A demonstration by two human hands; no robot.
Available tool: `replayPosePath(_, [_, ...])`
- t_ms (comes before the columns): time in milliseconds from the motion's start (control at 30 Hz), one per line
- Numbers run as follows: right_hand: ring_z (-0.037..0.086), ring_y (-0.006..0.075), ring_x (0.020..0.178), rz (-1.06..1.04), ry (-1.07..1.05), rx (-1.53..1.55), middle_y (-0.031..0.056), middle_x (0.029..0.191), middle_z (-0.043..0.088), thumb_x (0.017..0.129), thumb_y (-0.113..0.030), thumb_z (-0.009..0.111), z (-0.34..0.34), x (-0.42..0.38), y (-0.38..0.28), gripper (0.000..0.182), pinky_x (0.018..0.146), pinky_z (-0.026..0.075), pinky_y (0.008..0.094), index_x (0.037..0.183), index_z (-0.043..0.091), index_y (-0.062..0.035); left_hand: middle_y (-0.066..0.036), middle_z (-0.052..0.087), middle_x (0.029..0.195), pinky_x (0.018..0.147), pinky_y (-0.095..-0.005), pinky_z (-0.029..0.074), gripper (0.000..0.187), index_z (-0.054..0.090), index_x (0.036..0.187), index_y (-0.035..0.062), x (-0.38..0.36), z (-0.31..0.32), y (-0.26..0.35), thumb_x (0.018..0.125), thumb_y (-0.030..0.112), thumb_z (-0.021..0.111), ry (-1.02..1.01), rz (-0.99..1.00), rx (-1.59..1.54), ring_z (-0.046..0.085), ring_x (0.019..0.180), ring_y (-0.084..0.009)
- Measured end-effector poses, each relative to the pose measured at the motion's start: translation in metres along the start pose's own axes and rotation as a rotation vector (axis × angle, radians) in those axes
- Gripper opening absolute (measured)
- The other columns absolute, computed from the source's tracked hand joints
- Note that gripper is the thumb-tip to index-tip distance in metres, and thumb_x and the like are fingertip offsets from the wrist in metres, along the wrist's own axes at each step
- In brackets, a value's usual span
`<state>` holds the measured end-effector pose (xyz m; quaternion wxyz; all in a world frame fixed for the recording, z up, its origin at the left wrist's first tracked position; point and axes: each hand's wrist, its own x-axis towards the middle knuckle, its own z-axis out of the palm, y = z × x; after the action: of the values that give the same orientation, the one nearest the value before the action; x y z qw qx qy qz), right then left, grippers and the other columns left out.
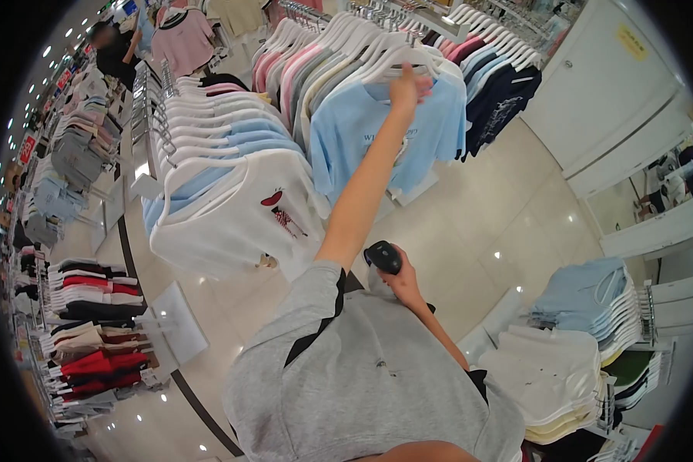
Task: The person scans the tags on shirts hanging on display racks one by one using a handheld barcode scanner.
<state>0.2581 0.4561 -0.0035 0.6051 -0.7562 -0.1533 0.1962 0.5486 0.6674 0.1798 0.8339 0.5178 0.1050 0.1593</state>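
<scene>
My left hand [410, 86] reaches out to the neckline of a light blue T-shirt [354, 131], which hangs on a white hanger [400, 60] at the front of a rack. The fingers are bent near the collar and hanger; whether they grip either is unclear. Close to my body, my right hand [400, 279] is wrapped round a black handheld scanner [383, 257]. Dark printing on the blue shirt's chest is partly hidden behind my left forearm.
Left of the blue shirt, a white top with a red heart [239, 204] fronts another rack. Navy shirts [508, 104] hang to the right, near white cabinets [600, 77]. More clothes racks stand lower left and lower right. A person in black [115, 58] is far upper left.
</scene>
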Motion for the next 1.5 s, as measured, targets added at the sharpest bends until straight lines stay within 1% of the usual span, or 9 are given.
replayPosePath(200, [0.060,0.0118,0.066,0.038,-0.060,0.073,0.0074,0.089,0.065,0.078,-0.004,0.071,0.013,-0.001,0.017,0.066,0.058,0.050,0.0266,0.137,0.042,-0.0054,-0.008,0.070,0.094,0.062,-0.0246,0.046,0.034,0.064,0.101,0.0018,-0.123,-0.106,-0.075,0.099,0.031,0.045,0.069,0.079,0.003,0.063,0.076,-0.0136])
replayPosePath(367, [0.059,0.0100,0.066,0.106,-0.234,0.089,0.0066,0.090,0.065,0.078,-0.005,0.072,0.037,-0.002,0.022,0.066,0.057,0.048,0.0248,0.137,0.042,-0.0031,-0.006,0.068,0.092,0.066,-0.0252,0.047,0.026,0.063,0.104,0.0022,-0.241,-0.212,-0.101,0.098,0.025,0.051,0.519,0.116,0.279,0.061,0.077,-0.0103])
replayPosePath(467, [0.058,0.0092,0.066,0.096,-0.359,0.095,0.0065,0.091,0.064,0.079,-0.005,0.071,0.056,-0.007,0.017,0.066,0.057,0.048,0.0245,0.137,0.041,-0.0030,-0.004,0.067,0.093,0.069,-0.0264,0.047,0.025,0.061,0.108,0.0011,-0.277,-0.281,-0.085,0.097,0.021,0.053,0.789,0.439,0.428,0.060,0.079,-0.0108])
replayPosePath(700, [0.066,0.0178,0.084,-0.035,-0.615,-0.025,0.0107,0.102,0.067,0.076,-0.008,0.075,0.099,-0.025,0.018,0.069,0.075,0.053,0.0295,0.136,0.042,-0.0044,-0.010,0.060,0.084,0.072,-0.0329,0.046,0.033,0.061,0.120,0.0109,-0.334,-0.271,0.067,0.089,0.022,0.062,1.121,0.522,1.248,0.056,0.078,-0.0218])
replayPosePath(833, [0.067,0.0228,0.097,-0.206,-0.637,-0.132,0.0142,0.109,0.067,0.075,-0.009,0.076,0.109,-0.031,0.008,0.070,0.086,0.050,0.0318,0.136,0.042,-0.0054,-0.010,0.053,0.087,0.075,-0.0417,0.043,0.036,0.064,0.118,0.0136,-0.332,-0.279,0.063,0.083,0.025,0.066,1.129,0.547,1.685,0.050,0.086,-0.0283])
replayPosePath(1133, [0.063,0.0191,0.093,-0.184,-0.585,-0.124,0.0121,0.112,0.063,0.076,-0.008,0.075,0.101,-0.028,0.023,0.064,0.077,0.052,0.0300,0.132,0.046,-0.0017,-0.012,0.052,0.086,0.073,-0.0414,0.042,0.023,0.070,0.095,0.0106,-0.327,-0.290,0.044,0.079,0.028,0.070,1.018,0.467,1.724,0.051,0.086,-0.0298])
replayPosePath(1333, [0.065,0.0306,0.087,-0.113,-0.515,-0.195,0.0162,0.099,0.067,0.070,-0.013,0.076,0.098,0.025,0.055,0.053,0.083,0.050,0.0350,0.119,0.058,-0.0015,-0.012,0.051,0.083,0.071,-0.0416,0.041,0.017,0.069,0.092,0.0096,-0.372,-0.257,0.041,0.076,0.011,0.070,0.852,0.677,1.511,0.050,0.083,-0.0305])
replayPosePath(1400, [0.064,0.0272,0.086,-0.482,-0.413,-0.182,0.0142,0.098,0.065,0.070,-0.008,0.073,0.105,0.049,0.069,0.065,0.081,0.050,0.0347,0.129,0.048,0.0018,-0.012,0.052,0.085,0.071,-0.0416,0.042,0.018,0.069,0.093,0.0095,-0.384,-0.251,0.034,0.075,0.008,0.070,0.822,0.708,1.531,0.051,0.084,-0.0310])
replayPosePath(1500, [0.062,0.0228,0.082,-0.248,-0.502,0.073,0.0114,0.098,0.063,0.069,-0.003,0.071,0.117,0.074,0.058,0.080,0.078,0.050,0.0327,0.139,0.032,0.0060,-0.013,0.054,0.089,0.074,-0.0404,0.044,0.020,0.070,0.095,0.0082,-0.397,-0.247,0.025,0.075,0.005,0.070,0.775,0.721,1.532,0.052,0.087,-0.0308])
